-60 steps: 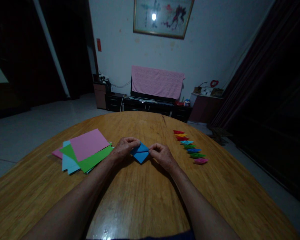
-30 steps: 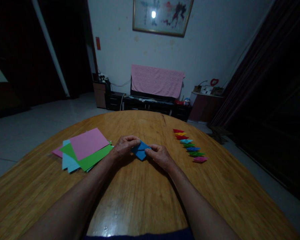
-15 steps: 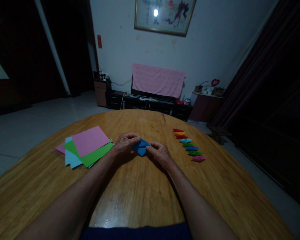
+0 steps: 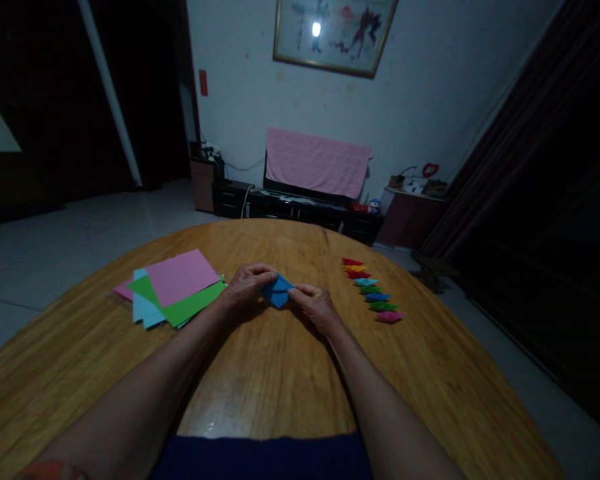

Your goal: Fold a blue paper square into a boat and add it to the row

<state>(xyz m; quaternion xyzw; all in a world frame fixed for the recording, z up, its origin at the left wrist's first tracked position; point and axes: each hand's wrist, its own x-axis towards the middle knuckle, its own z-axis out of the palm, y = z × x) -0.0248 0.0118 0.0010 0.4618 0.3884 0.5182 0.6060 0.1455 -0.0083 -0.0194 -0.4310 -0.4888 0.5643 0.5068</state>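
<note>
A folded piece of blue paper is held just over the middle of the table, its lower end coming to a blunt point. My left hand pinches its upper left edge between thumb and fingers. On the opposite side, my right hand grips the right corner, thumb on top. Fingers partly cover both side corners of the paper. Left of my left hand lies a loose pile of coloured sheets, with a pink sheet on top of a green sheet and light blue sheets.
Small folded paper boats stand in a slanting row on the right, from a red boat at the back to a pink boat nearest me. The round wooden table carries everything. Beyond it, a pink towel covers a screen.
The view has shifted slightly. Both hands keep their pinch on the blue paper, and my right fingers sit a little closer to its corner.
</note>
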